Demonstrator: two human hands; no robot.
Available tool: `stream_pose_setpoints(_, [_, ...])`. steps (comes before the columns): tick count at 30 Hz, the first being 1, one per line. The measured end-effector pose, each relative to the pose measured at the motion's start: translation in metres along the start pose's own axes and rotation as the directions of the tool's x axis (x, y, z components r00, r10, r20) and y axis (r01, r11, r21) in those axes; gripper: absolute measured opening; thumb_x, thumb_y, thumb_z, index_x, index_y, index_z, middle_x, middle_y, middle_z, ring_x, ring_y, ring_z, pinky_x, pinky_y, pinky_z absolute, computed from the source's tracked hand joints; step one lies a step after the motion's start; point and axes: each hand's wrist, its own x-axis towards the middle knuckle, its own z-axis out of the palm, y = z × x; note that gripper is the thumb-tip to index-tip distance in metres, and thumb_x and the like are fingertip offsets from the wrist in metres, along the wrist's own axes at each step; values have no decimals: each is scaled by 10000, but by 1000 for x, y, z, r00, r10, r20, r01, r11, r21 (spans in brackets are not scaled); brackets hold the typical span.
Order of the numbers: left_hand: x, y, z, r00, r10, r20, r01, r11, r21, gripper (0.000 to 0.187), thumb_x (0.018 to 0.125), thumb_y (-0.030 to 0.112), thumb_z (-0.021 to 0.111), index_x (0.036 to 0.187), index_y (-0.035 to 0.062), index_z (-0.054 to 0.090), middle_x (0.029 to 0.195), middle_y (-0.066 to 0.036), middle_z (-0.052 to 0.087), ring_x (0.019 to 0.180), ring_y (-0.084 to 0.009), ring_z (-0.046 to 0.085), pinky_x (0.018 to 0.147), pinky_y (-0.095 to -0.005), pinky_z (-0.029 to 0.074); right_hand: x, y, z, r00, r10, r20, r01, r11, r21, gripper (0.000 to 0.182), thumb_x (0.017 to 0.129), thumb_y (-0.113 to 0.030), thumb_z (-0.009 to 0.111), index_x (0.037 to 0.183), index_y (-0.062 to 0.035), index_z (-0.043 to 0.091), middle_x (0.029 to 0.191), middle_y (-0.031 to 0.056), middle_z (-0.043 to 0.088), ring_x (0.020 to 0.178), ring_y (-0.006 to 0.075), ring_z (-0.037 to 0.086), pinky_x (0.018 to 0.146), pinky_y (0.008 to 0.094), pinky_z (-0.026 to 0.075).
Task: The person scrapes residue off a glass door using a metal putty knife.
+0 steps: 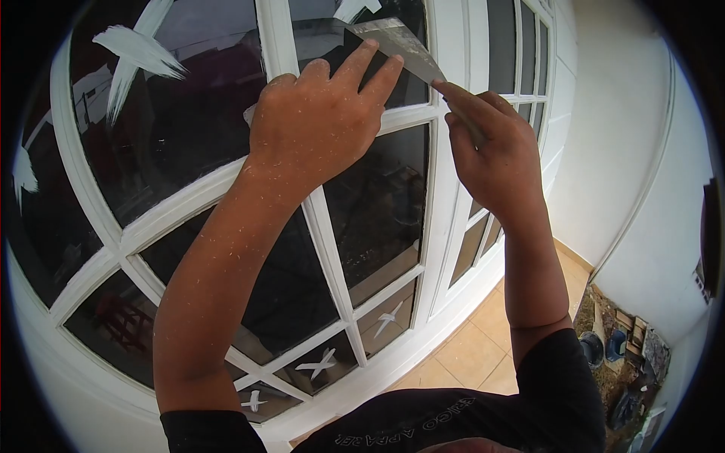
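Observation:
My right hand (495, 143) is closed around the handle of a scraper (396, 41), its wide flat blade angled up and left against the upper window pane. My left hand (321, 121) is beside it, with two fingers stretched out onto the blade. The other fingers are bent, and the thumb is hidden. A small pale edge of something (248, 115) sticks out at the left side of that hand; I cannot make out what it is. Small white flecks dot the left hand and forearm. Above the blade, a white paint mark (355, 9) shows on the glass.
White window bars (181, 198) divide the dark panes. Brushed white crosses mark the large upper-left pane (140, 53) and several small lower panes (317, 364). Tan floor tiles (472, 347) lie below. At right, a white wall (604, 151) rises beside buckets (615, 343) and rubble.

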Motion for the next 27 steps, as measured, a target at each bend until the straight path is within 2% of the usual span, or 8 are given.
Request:
stream_pose_setpoints(10, [2, 1, 0, 1000, 19, -8, -19, 1000, 6, 586, 904, 401, 744, 1458, 284, 595, 1383, -2, 672, 764, -142, 727, 542, -246, 565, -3, 2, -3, 999, 31, 22, -31, 999, 18, 380, 898, -48, 643, 1258, -125, 737, 890, 164, 696, 730, 296, 707, 689, 409, 564])
stream_pose_setpoints(13, [0, 2, -1, 999, 15, 41, -15, 1000, 2, 590, 904, 405, 744, 1461, 283, 592, 1390, -3, 668, 772, -141, 728, 552, -242, 567, -2, 1, -2, 1000, 22, 16, -23, 1000, 15, 384, 894, -46, 642, 1259, -122, 736, 889, 164, 696, 722, 299, 705, 688, 405, 563])
stream_pose_setpoints(27, [-2, 3, 0, 1000, 7, 14, -7, 1000, 18, 602, 895, 408, 757, 1461, 283, 595, 1404, 11, 659, 809, -138, 715, 572, -249, 570, -8, -4, 2, 1000, 30, -6, -30, 999, 46, 375, 887, -37, 642, 1244, -102, 737, 875, 168, 693, 718, 307, 698, 687, 408, 557])
